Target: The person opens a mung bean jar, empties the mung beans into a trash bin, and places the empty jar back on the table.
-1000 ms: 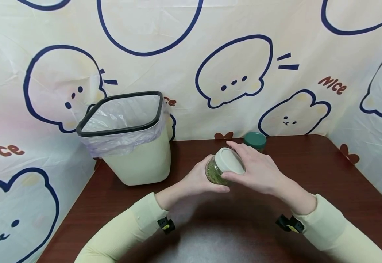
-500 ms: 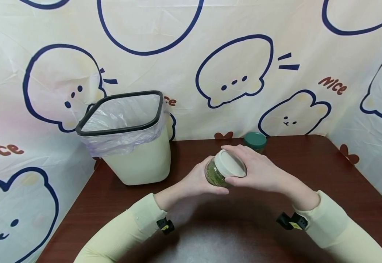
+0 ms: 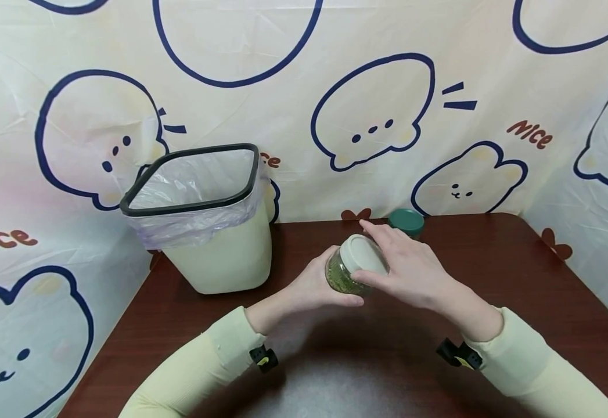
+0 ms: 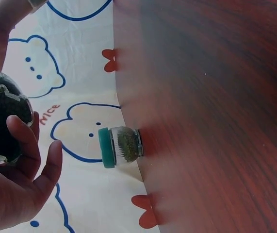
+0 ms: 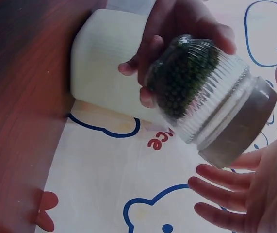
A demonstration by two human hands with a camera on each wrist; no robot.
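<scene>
A ribbed glass jar [image 3: 338, 275] of small green beans, topped by a pale lid [image 3: 364, 256], is held tilted above the table. My left hand [image 3: 311, 285] grips the jar's body, fingers and thumb curled round the glass. Around the lid my right hand [image 3: 413, 270] is spread, its fingers fairly straight and loose. The right wrist view shows the beans through the jar [image 5: 191, 82] and the lid [image 5: 240, 124] still seated on it, with the right hand [image 5: 259, 189] beside it. In the left wrist view the held jar [image 4: 0, 121] looks dark and is partly cut off.
A second glass jar with a green lid [image 3: 406, 221] stands at the table's back edge, partly behind my right hand. A pale bin [image 3: 225, 261] with a plastic liner stands back left on the dark wooden table [image 3: 492, 261]. Printed cloth [image 3: 283, 116] hangs behind.
Half a second ago my right hand closed on the lid and turned. Now its fingers have loosened and swung back to about their earlier pose. My left hand and the jar stay nearly still.
</scene>
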